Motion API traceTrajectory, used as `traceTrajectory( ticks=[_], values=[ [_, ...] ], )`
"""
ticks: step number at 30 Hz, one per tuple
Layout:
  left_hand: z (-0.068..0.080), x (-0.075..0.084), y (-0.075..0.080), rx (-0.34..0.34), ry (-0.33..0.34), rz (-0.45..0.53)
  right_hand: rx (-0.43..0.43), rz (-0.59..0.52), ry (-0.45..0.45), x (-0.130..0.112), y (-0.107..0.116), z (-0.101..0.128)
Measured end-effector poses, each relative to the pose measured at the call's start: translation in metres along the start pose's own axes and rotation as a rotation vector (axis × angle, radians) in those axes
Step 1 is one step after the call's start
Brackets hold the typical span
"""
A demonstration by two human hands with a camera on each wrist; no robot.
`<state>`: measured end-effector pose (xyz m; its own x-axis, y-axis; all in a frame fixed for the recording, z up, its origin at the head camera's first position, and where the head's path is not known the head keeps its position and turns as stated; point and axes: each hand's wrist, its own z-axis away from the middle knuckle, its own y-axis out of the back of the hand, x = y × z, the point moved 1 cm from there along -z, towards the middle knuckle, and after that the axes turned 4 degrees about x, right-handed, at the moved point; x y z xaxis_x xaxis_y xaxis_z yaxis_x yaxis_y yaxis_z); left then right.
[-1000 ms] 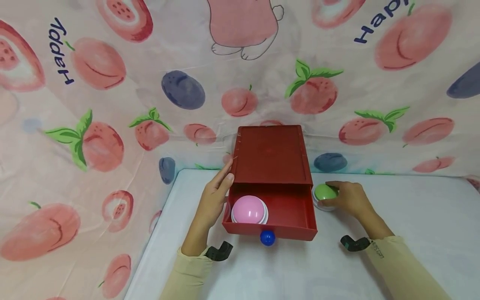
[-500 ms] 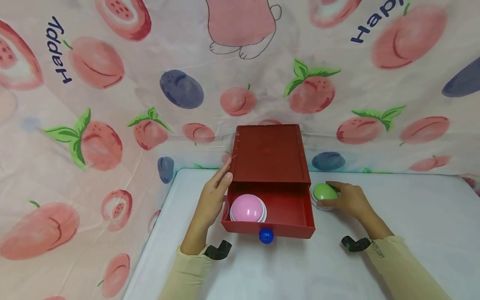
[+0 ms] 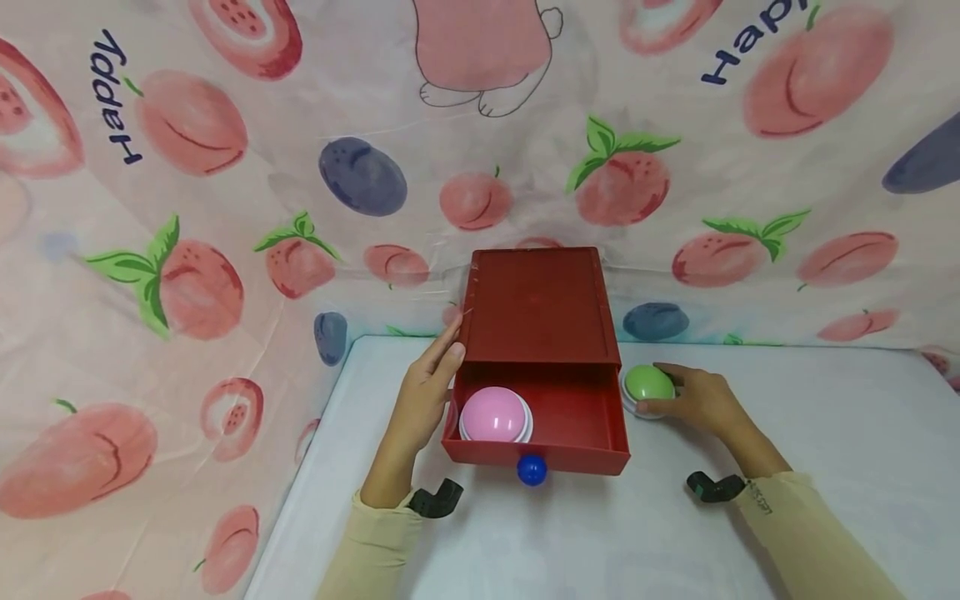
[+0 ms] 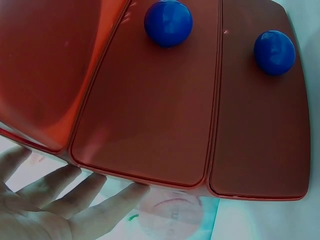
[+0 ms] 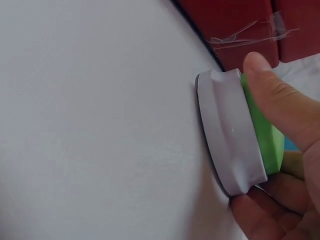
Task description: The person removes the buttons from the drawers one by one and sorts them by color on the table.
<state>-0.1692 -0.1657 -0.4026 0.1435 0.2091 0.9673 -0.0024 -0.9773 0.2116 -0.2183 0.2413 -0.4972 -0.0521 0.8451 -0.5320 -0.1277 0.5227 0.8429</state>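
Dome [image 3: 496,414] in drawer [image 3: 592,454] — button [image 3: 648,386] just right of cabinet [image 3: 540,307].

Both arms wear long sleeves in a soft pale yellow. The left sleeve [image 3: 371,546] ends at the wrist, and so does the right sleeve [image 3: 806,542] (it has tiny dark print near the cuff, too small to read). A small black clip-like thing sits at each wrist.

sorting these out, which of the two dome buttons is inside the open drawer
The pink dome button sits in the left part of the open red drawer. The green dome button is outside it, on the table to its right, held by the right hand.
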Motion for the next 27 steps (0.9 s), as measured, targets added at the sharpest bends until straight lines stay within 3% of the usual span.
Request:
traceTrajectory(
  ticks=[9, 16, 27],
  values=[
    [0.0, -0.001, 0.0, -0.016, -0.007, 0.023, 0.065, -0.038, 0.037, -0.002, 0.007, 0.009],
    [0.0, -0.003, 0.001, -0.014, -0.004, 0.031, 0.248, -0.092, 0.082, -0.023, 0.017, 0.027],
    [-0.001, -0.003, 0.002, -0.014, -0.004, 0.015, 0.529, -0.326, 0.203, -0.08, 0.042, 0.065]
  ],
)
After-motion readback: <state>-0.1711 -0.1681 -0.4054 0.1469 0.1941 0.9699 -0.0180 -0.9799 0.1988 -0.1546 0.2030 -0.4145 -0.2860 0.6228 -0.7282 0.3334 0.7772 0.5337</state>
